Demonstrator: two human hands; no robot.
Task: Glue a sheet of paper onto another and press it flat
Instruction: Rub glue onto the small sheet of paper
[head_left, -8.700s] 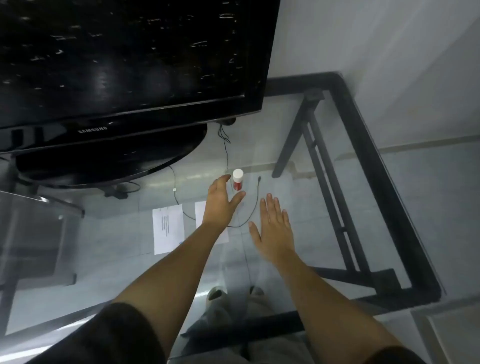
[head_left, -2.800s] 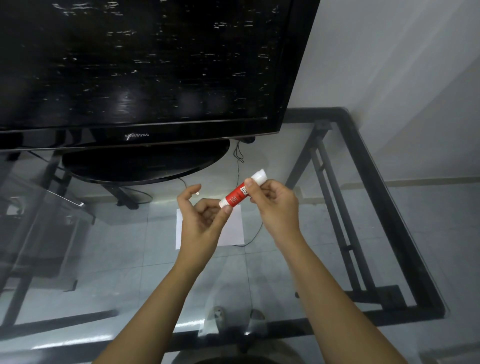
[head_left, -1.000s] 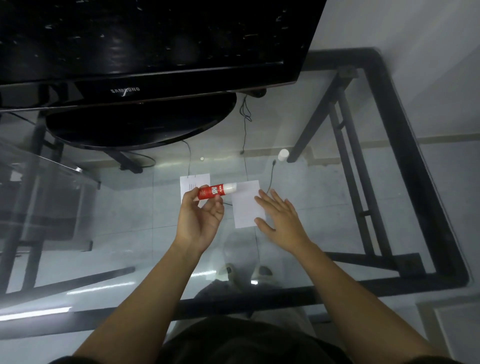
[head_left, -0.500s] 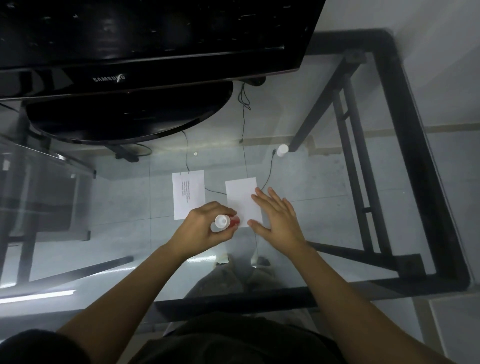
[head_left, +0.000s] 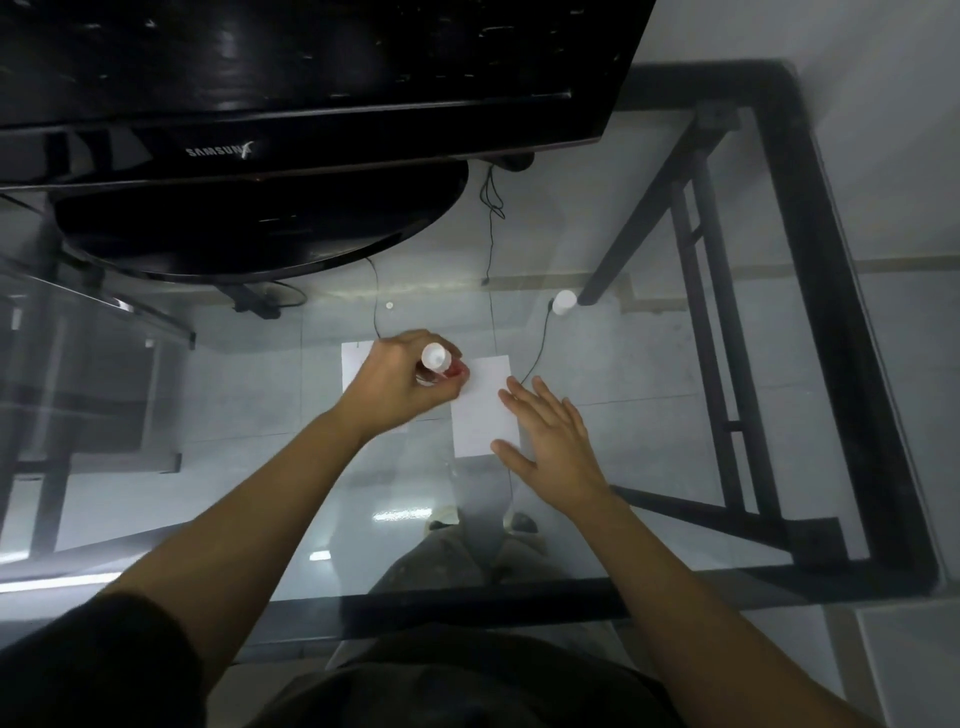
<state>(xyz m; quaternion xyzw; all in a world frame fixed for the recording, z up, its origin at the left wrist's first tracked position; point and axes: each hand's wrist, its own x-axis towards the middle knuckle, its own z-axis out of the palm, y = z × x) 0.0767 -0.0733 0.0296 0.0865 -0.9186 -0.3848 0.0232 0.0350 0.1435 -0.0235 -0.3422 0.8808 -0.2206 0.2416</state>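
Two white paper sheets lie side by side on the glass table (head_left: 675, 467). The blank right sheet (head_left: 483, 410) is pinned along its right edge by my right hand (head_left: 550, 441), which lies flat with fingers spread. My left hand (head_left: 402, 384) grips the red and white glue stick (head_left: 439, 361) upright, its lower end at the blank sheet's top left corner. This hand covers most of the left sheet (head_left: 356, 364). The glue stick's white cap (head_left: 563, 301) stands apart on the glass, further back to the right.
A black television (head_left: 291, 78) on an oval stand (head_left: 260, 223) fills the back of the table. Thin black cables (head_left: 537, 343) run across the glass near the sheets. The black table frame (head_left: 810, 260) borders the right side. My legs show through the glass below.
My left hand has carried the glue stick from the blank sheet's lower left up to its top left corner. My right hand stays flat on the sheet's right edge.
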